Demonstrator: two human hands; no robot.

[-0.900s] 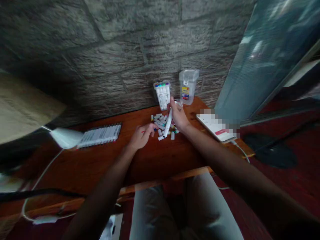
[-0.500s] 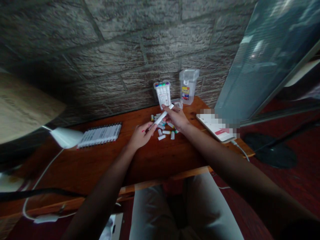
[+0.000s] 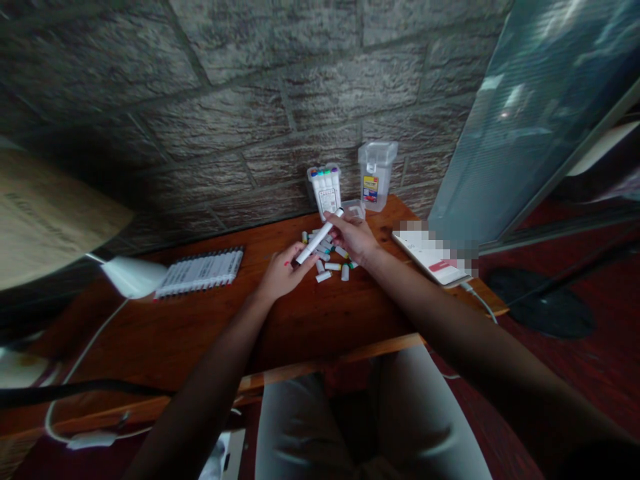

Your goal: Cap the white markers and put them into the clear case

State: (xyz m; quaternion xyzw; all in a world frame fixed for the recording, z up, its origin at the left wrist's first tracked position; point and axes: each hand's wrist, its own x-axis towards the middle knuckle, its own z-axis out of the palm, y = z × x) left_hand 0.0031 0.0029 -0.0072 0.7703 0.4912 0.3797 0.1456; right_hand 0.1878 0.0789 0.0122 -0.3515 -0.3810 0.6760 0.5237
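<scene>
Between my two hands lies a white marker pen [image 3: 320,237], slanted up to the right. My left hand [image 3: 284,270] is closed on its lower end, and a red mark shows on that hand. My right hand [image 3: 356,237] grips the upper end, where a dark tip shows. Beneath and behind the pen, several loose marker caps [image 3: 333,266] are scattered on the wooden table [image 3: 320,320], partly hidden by my hands. Left of them a row of white markers [image 3: 200,272] lies side by side.
Against the stone wall stand a box of markers [image 3: 326,190] with coloured ends and a clear plastic box [image 3: 376,177]. A white tablet-like device [image 3: 435,257] with a cable lies at the right edge. A lamp [image 3: 133,275] is on the left.
The marker has shifted slightly down to the left between my hands, and more of its lower end now shows at my left hand. Both hands stay nearly in place.
</scene>
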